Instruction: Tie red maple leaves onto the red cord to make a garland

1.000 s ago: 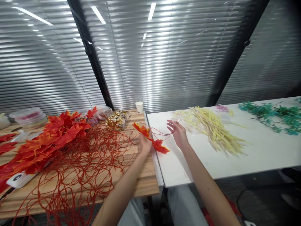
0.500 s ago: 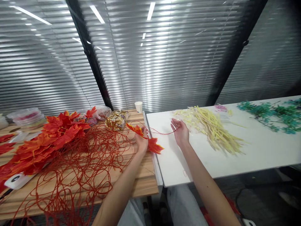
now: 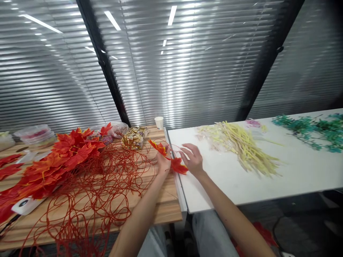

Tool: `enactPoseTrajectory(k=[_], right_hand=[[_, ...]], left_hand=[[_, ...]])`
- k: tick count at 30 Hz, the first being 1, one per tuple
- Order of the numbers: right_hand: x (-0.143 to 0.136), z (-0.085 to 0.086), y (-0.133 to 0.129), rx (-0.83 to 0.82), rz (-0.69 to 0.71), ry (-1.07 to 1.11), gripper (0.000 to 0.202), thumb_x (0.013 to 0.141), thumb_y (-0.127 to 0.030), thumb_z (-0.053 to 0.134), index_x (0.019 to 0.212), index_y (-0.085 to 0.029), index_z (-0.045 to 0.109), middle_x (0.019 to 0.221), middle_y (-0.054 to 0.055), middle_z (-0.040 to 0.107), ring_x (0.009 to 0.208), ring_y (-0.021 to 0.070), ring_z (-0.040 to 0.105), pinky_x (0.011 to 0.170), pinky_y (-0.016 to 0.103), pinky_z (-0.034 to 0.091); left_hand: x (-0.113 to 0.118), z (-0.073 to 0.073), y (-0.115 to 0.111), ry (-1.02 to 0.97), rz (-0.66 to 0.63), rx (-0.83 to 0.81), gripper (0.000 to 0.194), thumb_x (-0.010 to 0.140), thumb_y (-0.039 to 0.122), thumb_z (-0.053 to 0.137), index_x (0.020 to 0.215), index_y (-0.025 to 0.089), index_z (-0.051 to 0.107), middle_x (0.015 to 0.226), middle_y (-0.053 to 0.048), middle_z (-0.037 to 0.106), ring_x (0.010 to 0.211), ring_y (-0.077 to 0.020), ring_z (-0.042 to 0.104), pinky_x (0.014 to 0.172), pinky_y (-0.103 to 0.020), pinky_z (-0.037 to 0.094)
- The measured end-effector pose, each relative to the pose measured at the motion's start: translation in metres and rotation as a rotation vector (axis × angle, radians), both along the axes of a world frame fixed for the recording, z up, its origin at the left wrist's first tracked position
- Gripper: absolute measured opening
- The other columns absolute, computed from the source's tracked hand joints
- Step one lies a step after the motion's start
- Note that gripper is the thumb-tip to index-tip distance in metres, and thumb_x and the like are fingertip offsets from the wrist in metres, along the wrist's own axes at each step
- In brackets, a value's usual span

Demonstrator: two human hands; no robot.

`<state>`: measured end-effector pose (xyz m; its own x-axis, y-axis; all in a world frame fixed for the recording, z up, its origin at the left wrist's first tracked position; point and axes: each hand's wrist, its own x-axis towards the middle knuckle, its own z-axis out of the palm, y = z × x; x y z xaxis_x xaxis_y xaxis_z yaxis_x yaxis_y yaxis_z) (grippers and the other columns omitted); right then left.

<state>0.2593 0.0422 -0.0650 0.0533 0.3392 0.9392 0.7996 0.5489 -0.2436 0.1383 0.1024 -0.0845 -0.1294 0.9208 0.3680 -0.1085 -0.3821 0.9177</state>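
My left hand (image 3: pixel 164 162) is closed on an artificial maple leaf (image 3: pixel 177 166), red-orange with yellow edges. Part of it sticks up above the fingers and part hangs out at the right, over the seam between the two tabletops. Thin red cord (image 3: pixel 174 145) loops from the leaf toward my right hand (image 3: pixel 193 160). That hand is bent, its fingertips drawn in at the cord just right of the leaf; the exact pinch is too small to make out. Left of my hands, a loose tangle of red cord (image 3: pixel 107 185) spreads over the wooden table.
More red maple leaves (image 3: pixel 66 151) lie heaped at the left, near plastic tubs (image 3: pixel 37 135). Gold foil packets (image 3: pixel 134 137) and a paper cup (image 3: pixel 159 123) stand at the back. Yellow strips (image 3: pixel 245 148) and teal sprigs (image 3: pixel 313 130) are on the white table (image 3: pixel 227 185).
My right hand has moved left, close to my left hand, and the cord between them has gone from a long span to a short loop. The left hand still grips the leaf.
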Motion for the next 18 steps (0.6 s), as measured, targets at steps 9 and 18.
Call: enactPoseTrajectory(k=[9, 18], right_hand=[[-0.001, -0.012, 0.012, -0.509, 0.304, 0.311, 0.024, 0.082, -0.030, 0.049, 0.101, -0.022, 0.062, 0.090, 0.005, 0.065, 0.074, 0.0171, 0.061, 0.066, 0.031, 0.050], [0.004, -0.015, 0.014, -0.488, 0.169, 0.237, 0.020, 0.081, -0.026, 0.049, 0.092, -0.023, 0.066, 0.087, 0.005, 0.067, 0.074, 0.0192, 0.060, 0.067, 0.032, 0.046]], left_hand=[[0.004, 0.001, -0.005, -0.075, -0.217, -0.067, 0.025, 0.067, 0.027, 0.065, 0.089, 0.017, 0.062, 0.091, -0.006, 0.063, 0.085, -0.0140, 0.059, 0.082, -0.029, 0.045], [0.001, 0.020, -0.016, -0.128, -0.409, -0.301, 0.037, 0.069, 0.044, 0.061, 0.095, 0.018, 0.060, 0.087, -0.005, 0.061, 0.069, -0.0109, 0.056, 0.061, -0.022, 0.046]])
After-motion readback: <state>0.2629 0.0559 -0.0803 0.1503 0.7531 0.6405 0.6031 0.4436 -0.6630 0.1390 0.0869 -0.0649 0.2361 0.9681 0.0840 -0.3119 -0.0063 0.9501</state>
